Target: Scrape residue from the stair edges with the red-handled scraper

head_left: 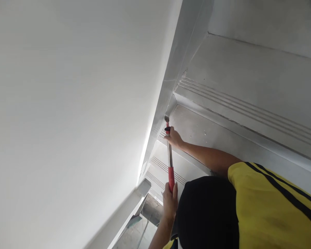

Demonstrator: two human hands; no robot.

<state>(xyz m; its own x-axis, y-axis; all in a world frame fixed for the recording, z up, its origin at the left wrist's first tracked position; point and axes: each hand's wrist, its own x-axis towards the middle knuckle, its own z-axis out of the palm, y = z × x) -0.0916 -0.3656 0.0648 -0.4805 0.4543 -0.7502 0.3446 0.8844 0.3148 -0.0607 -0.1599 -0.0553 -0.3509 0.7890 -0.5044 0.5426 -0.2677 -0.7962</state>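
A long-handled tool with a red grip, a bare metal shaft and a red-and-black upper part slants along the wall side of the stairs. My left hand wraps the lower end of its red grip. Higher up, my right hand is closed around the tool near its upper part. The dark rounded tip is close to the grey skirting; whether it touches cannot be made out. Its exact kind is unclear. Small pale crumbs lie on the stair tread beside my right hand.
A white wall fills the left side. Grey stairs with grooved edges run along it. A black rounded shape, possibly a cap, and a yellow shirt with black stripes occupy the lower right. A lower landing shows at the bottom.
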